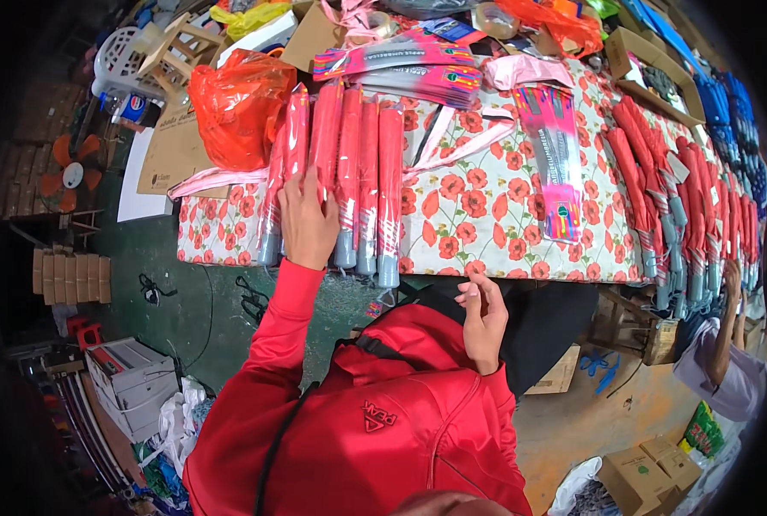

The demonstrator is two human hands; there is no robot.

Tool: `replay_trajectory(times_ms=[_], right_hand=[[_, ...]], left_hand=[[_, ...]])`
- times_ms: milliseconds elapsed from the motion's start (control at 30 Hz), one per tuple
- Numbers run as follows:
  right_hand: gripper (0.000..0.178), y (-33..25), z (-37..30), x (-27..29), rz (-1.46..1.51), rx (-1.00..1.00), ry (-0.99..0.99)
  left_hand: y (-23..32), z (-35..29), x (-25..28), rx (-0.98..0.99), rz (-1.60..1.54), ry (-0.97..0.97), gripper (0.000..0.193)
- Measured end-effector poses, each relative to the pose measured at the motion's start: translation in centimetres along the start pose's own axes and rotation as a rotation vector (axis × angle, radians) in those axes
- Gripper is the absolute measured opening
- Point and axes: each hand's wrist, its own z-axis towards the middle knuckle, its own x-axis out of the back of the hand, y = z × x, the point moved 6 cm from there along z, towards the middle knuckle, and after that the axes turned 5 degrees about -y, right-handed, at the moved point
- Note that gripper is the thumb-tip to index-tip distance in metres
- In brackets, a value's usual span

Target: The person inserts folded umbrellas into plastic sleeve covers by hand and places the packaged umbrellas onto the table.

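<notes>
On the flowered tablecloth lies a row of several red folded umbrellas (389, 193) in clear plastic sleeves, side by side, their grey handles toward me at the table's front edge. My left hand (309, 222) rests on the left part of this row, fingers spread over the sleeves, partly covering the umbrellas below. By the front edge, right of the row, my right hand (484, 322) hovers with its fingers loosely bent and apart, holding nothing. A flat pink printed sleeve (551, 163) lies further right, and a stack of similar sleeves (396, 67) is behind the row.
An orange plastic bag (237, 107) sits left of the row, above a pink cloth strip (216, 181). More red umbrellas (693, 198) are piled at the table's right end, near another person's arm (726, 331). Open cardboard boxes (654, 73) and tape rolls (493, 19) stand at the back.
</notes>
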Motion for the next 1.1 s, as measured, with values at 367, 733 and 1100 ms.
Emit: replay_trajectory(times_ms=[367, 733, 1100], right_hand=[[0.024, 1.5, 1.1, 3.6, -0.099, -0.009, -0.003], [0.024, 1.7, -1.2, 9.1, -0.1, 0.024, 0.14], [0.023, 1.5, -2.1, 16.6, -0.103, 0.039, 0.193]], left_hand=[[10.9, 1.3, -2.7, -0.249, -0.419, 0.03, 0.032], [36.9, 1.9, -17.5, -0.193, -0.473, -0.743, 0.039], [41.4, 1.6, -20.6, -0.176, -0.563, -0.673, 0.032]])
